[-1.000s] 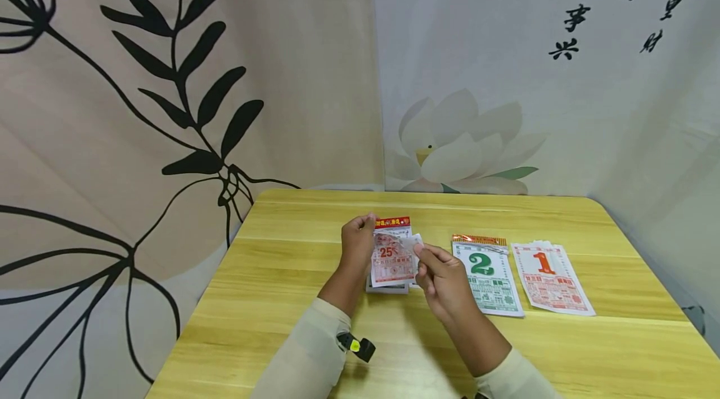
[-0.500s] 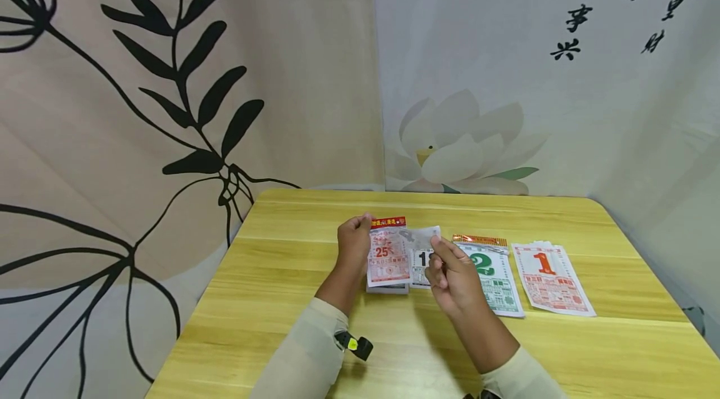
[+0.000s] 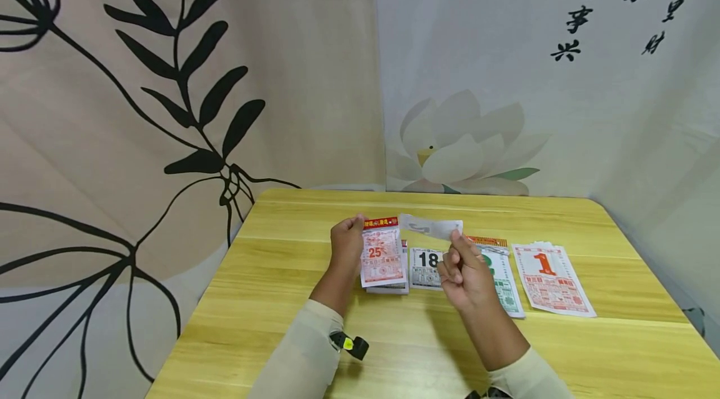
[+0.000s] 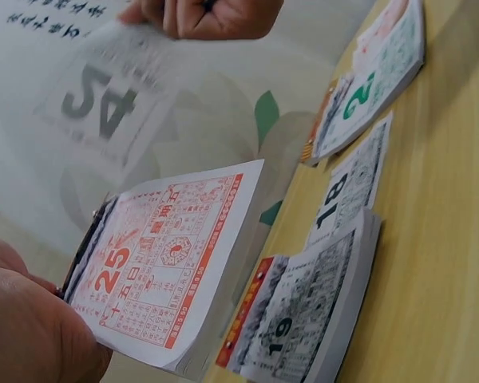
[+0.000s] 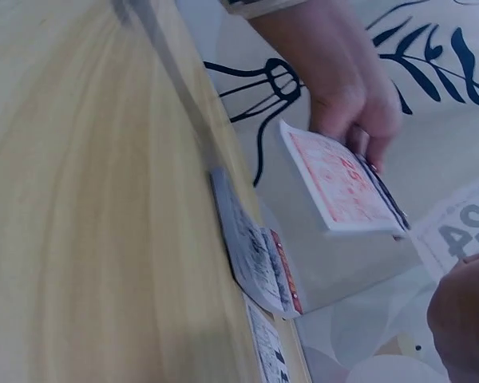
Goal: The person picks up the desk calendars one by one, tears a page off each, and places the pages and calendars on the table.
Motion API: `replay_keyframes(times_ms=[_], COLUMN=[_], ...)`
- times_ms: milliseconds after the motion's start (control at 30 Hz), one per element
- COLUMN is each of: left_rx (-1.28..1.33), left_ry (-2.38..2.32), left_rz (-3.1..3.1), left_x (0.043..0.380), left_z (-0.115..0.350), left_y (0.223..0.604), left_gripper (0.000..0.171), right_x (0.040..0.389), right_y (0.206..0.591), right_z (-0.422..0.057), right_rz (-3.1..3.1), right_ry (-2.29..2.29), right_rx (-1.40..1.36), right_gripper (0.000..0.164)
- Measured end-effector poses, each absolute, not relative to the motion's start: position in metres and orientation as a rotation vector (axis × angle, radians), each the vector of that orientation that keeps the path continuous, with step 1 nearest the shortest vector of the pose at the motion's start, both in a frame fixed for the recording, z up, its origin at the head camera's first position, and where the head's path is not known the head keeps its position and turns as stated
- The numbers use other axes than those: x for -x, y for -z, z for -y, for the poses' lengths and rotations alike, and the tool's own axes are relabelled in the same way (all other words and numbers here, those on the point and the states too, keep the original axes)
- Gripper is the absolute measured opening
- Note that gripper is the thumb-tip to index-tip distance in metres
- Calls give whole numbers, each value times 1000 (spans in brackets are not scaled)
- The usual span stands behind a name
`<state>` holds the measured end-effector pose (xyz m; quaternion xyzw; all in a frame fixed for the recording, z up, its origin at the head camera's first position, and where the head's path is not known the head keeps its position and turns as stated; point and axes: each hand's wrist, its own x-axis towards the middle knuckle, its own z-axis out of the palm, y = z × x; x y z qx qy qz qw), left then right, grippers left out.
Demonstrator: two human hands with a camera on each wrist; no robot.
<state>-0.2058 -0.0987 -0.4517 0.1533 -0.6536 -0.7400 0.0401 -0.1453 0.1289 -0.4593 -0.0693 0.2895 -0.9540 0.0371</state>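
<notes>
My left hand (image 3: pixel 345 246) grips a small tear-off calendar (image 3: pixel 384 255) at its upper left edge, held over the table. Its top page carries a red 25 under a red and gold header strip. Between thumb and fingers of my right hand (image 3: pixel 469 271) is a thin loose calendar page (image 3: pixel 430 226), lifted apart from the pad. In the left wrist view, a grey 24 shows on that calendar page (image 4: pixel 104 104). Below the held pad lies another calendar pad (image 4: pixel 299 319) with a black 19, partly hidden in the head view.
A page with a black 18 (image 3: pixel 425 267) lies right of the lower pad. Farther right are a calendar with a green 2 (image 3: pixel 502 283), partly behind my right hand, and several sheets topped by a red 1 (image 3: pixel 554 280). The wooden table (image 3: pixel 619 355) meets a printed curtain behind.
The loose page has come away from the calendar and moved right and slightly up with my right hand. My left hand has shifted a little left with the pad. The 18 page now shows.
</notes>
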Motion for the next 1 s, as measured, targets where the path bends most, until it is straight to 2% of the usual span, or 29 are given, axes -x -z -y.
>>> replay_keyframes(times_ms=[167, 633, 1000], left_rx=[-492, -508, -512], left_ry=[2250, 2150, 2060], left_rz=[2015, 2023, 2126], left_x=[207, 209, 215], left_z=[105, 128, 171], left_y=[454, 455, 460], left_gripper=[41, 38, 36], right_x=[147, 148, 147], right_y=[458, 460, 456], right_z=[-133, -125, -103], right_rz=[-808, -1014, -1295], right_ry=[2950, 2915, 2834], right_rx=[225, 144, -91], right_gripper=[37, 37, 20])
